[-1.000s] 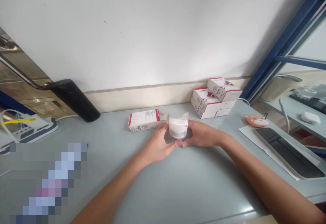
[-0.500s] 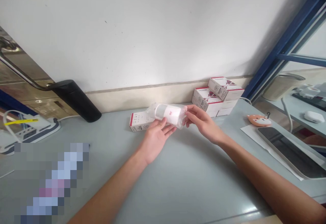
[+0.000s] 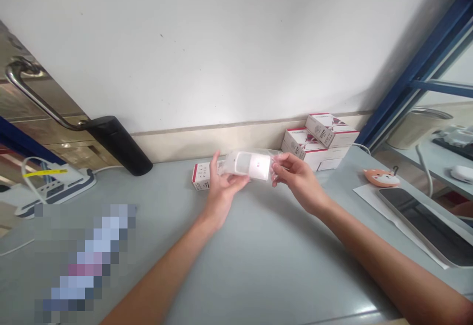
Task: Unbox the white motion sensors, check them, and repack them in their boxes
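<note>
A white motion sensor (image 3: 254,166) in a clear plastic bag is held above the table. My right hand (image 3: 299,179) pinches the bag's right end between thumb and fingers. At the sensor's left end, my left hand (image 3: 220,187) has its fingers apart, one finger pointing up. Its thumb reaches along the sensor's lower edge, apparently against the bag. Behind the left hand lies a small white-and-red box (image 3: 199,176), partly covered by that hand.
White-and-red boxes (image 3: 332,129) are stacked by the wall at right. A black cylinder (image 3: 120,145) leans at left near a power strip (image 3: 62,192). At right are a phone (image 3: 424,226) on white paper and an orange animal-face case (image 3: 382,177). A blurred-out patch (image 3: 88,261) covers something at lower left.
My left hand has loosened from the bag and turned, its fingers now spread and one raised. The sensor has turned to lie more level, while my right hand keeps the bag's end.
</note>
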Action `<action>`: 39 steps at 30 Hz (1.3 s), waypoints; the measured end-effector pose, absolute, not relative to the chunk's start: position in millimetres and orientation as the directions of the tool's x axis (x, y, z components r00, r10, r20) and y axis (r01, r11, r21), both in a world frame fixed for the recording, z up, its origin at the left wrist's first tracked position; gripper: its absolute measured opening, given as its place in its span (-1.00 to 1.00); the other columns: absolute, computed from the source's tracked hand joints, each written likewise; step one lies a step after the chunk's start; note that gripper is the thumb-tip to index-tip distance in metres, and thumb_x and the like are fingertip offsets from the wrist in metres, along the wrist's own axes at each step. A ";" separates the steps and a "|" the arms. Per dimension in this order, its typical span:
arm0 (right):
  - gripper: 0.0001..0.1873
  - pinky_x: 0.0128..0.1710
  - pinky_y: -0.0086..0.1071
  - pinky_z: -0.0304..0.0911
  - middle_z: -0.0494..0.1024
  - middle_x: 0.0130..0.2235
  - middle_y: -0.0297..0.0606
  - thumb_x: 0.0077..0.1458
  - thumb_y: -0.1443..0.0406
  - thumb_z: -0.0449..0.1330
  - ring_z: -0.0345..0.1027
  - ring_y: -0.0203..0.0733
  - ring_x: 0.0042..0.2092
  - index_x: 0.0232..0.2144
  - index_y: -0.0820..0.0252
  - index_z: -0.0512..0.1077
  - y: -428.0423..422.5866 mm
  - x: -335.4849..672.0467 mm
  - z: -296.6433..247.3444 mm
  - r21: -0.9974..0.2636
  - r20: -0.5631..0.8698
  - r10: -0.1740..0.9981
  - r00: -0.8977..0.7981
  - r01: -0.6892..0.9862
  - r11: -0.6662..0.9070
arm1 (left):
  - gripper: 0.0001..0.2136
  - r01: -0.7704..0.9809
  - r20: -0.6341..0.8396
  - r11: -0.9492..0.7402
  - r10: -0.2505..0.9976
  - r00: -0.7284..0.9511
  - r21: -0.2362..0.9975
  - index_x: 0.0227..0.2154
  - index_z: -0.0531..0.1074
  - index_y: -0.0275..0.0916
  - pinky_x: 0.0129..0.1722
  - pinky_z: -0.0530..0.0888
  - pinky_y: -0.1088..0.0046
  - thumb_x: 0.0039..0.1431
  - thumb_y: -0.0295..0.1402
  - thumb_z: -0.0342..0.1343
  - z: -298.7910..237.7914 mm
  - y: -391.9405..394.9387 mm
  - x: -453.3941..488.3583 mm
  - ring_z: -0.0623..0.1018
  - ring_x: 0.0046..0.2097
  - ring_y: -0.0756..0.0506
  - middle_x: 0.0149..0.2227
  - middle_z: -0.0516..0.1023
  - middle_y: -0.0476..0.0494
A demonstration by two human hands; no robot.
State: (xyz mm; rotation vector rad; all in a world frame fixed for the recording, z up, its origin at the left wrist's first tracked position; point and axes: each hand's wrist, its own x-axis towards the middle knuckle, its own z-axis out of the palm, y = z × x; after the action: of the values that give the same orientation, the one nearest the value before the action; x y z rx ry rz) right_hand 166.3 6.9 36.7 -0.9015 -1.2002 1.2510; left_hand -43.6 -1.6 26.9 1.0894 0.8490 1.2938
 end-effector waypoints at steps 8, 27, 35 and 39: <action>-0.55 -0.29 -0.26 0.40 0.54 -0.30 -0.30 0.07 -0.04 0.46 0.40 -0.23 -0.33 -0.32 0.12 0.41 17.9 187.1 39.7 -0.990 0.079 0.988 -0.130 -0.130 0.062 | -0.57 0.526 0.631 -0.567 0.772 0.071 0.634 0.06 0.49 -0.03 0.03 0.55 0.23 0.16 -0.17 0.41 17.5 11.2 -63.9 0.56 0.05 -0.20 0.09 0.48 -0.20; -0.60 -0.28 -0.29 0.19 0.41 -0.40 -0.35 0.30 -0.10 0.21 0.25 -0.19 -0.32 -0.29 0.07 0.38 10.2 184.8 43.1 -0.938 0.282 0.928 -0.242 0.131 0.319 | -0.50 -0.245 -0.294 0.488 0.782 0.550 0.838 0.19 0.49 -0.11 -0.73 0.12 0.57 0.35 0.06 0.09 49.0 5.0 -69.3 0.20 -0.78 0.07 -0.72 0.34 0.11; -0.58 -0.19 -0.27 0.24 0.38 -0.36 -0.37 0.02 0.00 0.46 0.23 -0.26 -0.31 -0.40 0.12 0.39 13.7 172.3 33.3 -0.956 0.033 0.990 -0.138 -0.293 -0.009 | -0.76 -0.520 -0.160 0.428 0.862 0.482 0.739 -0.18 0.59 -0.27 -0.32 0.54 0.42 0.13 -0.27 0.34 53.9 -4.5 -61.3 0.62 -0.38 -0.07 -0.25 0.69 -0.23; -0.58 -0.20 -0.25 0.26 0.38 -0.37 -0.37 0.16 -0.08 0.35 0.23 -0.22 -0.31 -0.39 0.07 0.36 9.5 165.5 32.5 -0.961 0.196 0.980 -0.045 -0.207 0.183 | -0.65 -0.368 -0.195 0.321 0.920 0.340 0.872 -0.24 0.52 -0.22 -0.55 0.33 0.52 0.27 0.01 0.27 48.6 -2.9 -55.2 0.37 -0.62 0.08 -0.48 0.57 -0.02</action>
State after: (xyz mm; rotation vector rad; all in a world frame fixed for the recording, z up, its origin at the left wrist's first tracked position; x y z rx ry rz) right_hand 165.5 9.5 32.5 -0.8893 -1.1896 1.2029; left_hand -55.2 -2.9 48.6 0.8329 0.8052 0.9782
